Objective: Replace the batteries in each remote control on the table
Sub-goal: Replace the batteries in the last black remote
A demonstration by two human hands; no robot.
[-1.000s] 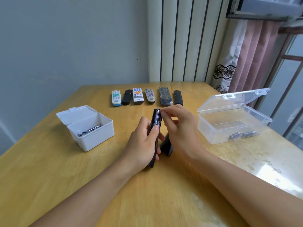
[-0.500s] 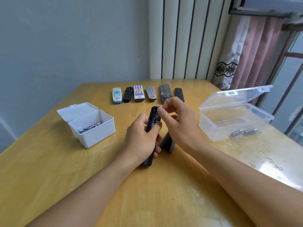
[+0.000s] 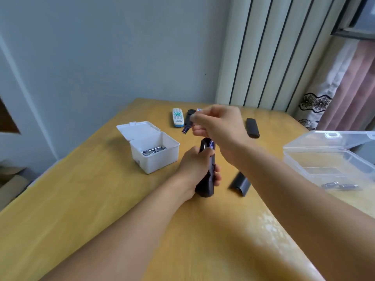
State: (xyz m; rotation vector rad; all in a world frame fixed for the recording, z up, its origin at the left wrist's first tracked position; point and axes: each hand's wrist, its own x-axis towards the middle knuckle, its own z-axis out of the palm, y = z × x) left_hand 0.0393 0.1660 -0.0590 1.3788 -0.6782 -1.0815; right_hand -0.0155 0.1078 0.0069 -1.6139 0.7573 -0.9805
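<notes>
Pink curtain (image 3: 353, 86) hangs beside the striped wall panel (image 3: 269, 51).

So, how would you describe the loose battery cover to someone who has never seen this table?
Find the clear plastic box at the table's right side. Left of it, beside the right forearm, lies the battery cover: a short, dark, curved piece, alone, unlike the remotes lined up far behind.

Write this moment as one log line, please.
left hand: grips black remote | right hand: pinches battery, lifted clear | cover: on table
</notes>
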